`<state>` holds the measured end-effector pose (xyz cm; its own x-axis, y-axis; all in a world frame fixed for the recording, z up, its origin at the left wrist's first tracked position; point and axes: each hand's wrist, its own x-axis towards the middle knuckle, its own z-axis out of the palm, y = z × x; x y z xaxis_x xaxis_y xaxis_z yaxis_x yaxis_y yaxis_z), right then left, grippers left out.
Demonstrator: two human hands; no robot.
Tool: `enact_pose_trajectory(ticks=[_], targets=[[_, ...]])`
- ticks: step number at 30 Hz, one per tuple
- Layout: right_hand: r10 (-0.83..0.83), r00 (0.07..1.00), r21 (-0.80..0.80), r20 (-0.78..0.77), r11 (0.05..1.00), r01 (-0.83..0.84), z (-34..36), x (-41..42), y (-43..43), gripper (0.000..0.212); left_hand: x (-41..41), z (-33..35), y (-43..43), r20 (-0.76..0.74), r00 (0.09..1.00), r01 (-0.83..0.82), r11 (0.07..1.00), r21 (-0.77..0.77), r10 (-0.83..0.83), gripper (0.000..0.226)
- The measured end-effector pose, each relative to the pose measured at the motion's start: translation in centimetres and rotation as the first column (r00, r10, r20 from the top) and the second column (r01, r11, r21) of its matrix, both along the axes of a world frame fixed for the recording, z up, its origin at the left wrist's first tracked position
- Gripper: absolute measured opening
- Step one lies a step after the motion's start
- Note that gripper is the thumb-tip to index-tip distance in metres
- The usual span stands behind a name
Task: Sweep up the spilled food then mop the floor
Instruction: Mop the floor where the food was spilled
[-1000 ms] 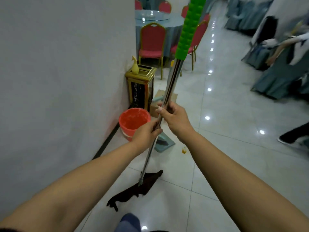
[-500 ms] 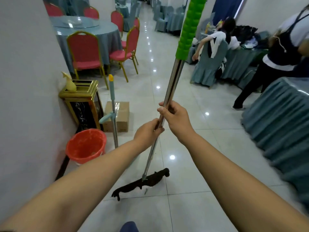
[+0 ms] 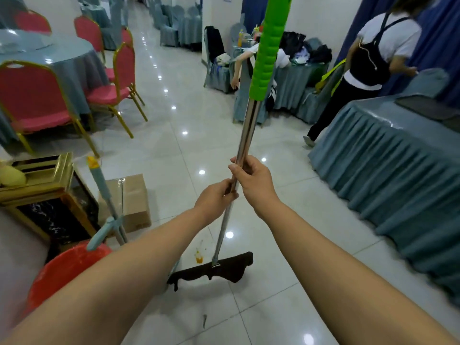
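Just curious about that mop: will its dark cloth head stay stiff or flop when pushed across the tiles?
Probably floppy: the dark cloth head has ragged, uneven edges. It likely glides easily, since the tiles look glossy. The metal pole looks rigid.

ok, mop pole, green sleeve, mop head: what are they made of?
Pole: looks like polished metal, steel or chrome-plated; mirror-bright with sharp reflections. Green sleeve: likely moulded plastic or rubber; matte, ribbed surface. Mop head: dark cloth, perhaps microfibre or towelling; limp, with uneven, ragged edges.
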<state>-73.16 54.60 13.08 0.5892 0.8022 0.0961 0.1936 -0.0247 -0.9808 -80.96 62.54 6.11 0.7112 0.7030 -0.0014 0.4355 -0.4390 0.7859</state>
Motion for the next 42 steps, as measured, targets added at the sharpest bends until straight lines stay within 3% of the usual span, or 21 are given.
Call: enact_pose_trajectory(ticks=[22, 28, 36, 42], targets=[[0.120, 0.989, -0.010, -0.081, 0.993, -0.121, -0.6, 18.2, 13.6, 0.012, 17.2, -0.1, 14.4, -0.079, 0.993, -0.083, 0.995, 0.061, 0.087, 0.021], [0.138, 0.985, -0.162, -0.101, 0.975, -0.153, -4.2, 18.9, 14.3, 0.016, 18.0, -4.5, 15.7, -0.046, 0.990, -0.135, 0.982, -0.129, 0.130, 0.016], [0.129, 0.981, -0.450, -0.145, 0.874, -0.182, -10.2, 18.0, 13.5, 0.035, 17.3, -11.9, 15.2, -0.179, 0.982, -0.100, 0.973, -0.209, 0.063, 0.019], [0.043, 0.970, -0.464, -0.240, 0.872, -0.154, -12.7, 15.9, 12.7, 0.033, 15.5, -13.8, 14.6, -0.165, 0.986, -0.068, 0.964, -0.257, 0.025, 0.023]])
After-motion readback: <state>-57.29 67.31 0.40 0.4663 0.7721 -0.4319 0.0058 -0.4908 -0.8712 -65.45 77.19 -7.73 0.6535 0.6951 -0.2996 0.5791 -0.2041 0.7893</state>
